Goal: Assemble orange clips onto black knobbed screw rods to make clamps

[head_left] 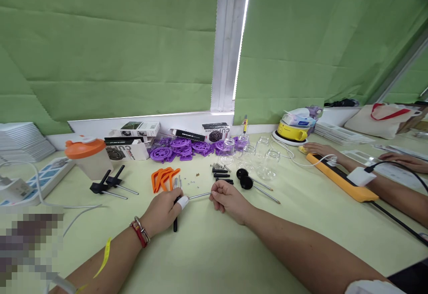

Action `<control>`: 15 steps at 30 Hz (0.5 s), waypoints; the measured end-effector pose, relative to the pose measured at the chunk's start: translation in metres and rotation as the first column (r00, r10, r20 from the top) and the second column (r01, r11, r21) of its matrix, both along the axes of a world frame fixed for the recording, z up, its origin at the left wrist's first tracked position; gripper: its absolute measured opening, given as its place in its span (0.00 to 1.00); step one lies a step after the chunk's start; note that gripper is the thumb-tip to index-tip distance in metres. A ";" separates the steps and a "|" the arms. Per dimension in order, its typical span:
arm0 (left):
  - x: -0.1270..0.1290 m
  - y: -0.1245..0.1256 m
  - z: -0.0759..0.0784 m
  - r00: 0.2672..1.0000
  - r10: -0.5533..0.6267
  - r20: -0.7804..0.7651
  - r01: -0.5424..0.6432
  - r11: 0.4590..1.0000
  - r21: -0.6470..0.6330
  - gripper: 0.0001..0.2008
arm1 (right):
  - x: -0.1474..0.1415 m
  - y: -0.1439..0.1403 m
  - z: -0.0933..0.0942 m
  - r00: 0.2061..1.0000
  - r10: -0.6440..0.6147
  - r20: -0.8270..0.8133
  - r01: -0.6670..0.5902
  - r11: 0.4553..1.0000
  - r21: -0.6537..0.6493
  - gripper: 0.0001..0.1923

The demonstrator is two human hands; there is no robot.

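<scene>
My left hand (167,209), its thumb tip wrapped in white, is closed on one end of a thin metal rod (199,195). My right hand (229,198) pinches the rod's other end, so it lies level between them. Below the left hand a black stick-like piece (175,226) shows; its upper part is hidden. Several thin metal pieces (178,181) show just beyond these fingers, beside orange plastic brackets (163,179). Black tubes (220,176) and springs (218,166) lie beyond the right hand. To its right rest two rods with round black ends (246,182).
Purple wheel-shaped parts (180,147), cup holder boxes (130,151) and clear jars (267,165) line the back. At left stand an orange-lidded bottle (87,156), black-ended rods (109,185) and a white power strip (50,180). Another person's arm (377,182) reaches past an orange power strip (341,178).
</scene>
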State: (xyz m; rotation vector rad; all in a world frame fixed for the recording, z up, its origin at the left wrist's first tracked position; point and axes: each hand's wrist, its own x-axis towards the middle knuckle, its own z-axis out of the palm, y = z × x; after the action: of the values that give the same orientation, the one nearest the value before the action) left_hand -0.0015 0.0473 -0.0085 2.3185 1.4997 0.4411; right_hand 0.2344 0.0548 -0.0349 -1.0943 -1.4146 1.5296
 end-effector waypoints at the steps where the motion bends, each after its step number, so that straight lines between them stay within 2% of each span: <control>1: 0.000 0.000 0.000 1.000 -0.001 0.000 0.001 1.000 -0.002 0.12 | 0.000 0.000 0.000 1.000 -0.001 0.002 0.001 1.000 0.002 0.10; 15: 0.001 0.000 0.002 1.000 -0.012 0.005 0.012 1.000 -0.006 0.12 | -0.001 0.000 0.003 0.998 0.007 0.055 -0.007 1.000 0.013 0.16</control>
State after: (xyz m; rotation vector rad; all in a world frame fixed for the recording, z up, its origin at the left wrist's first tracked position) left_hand -0.0006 0.0472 -0.0063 2.3182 1.4820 0.4384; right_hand 0.2331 0.0546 -0.0324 -1.1325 -1.4655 1.5032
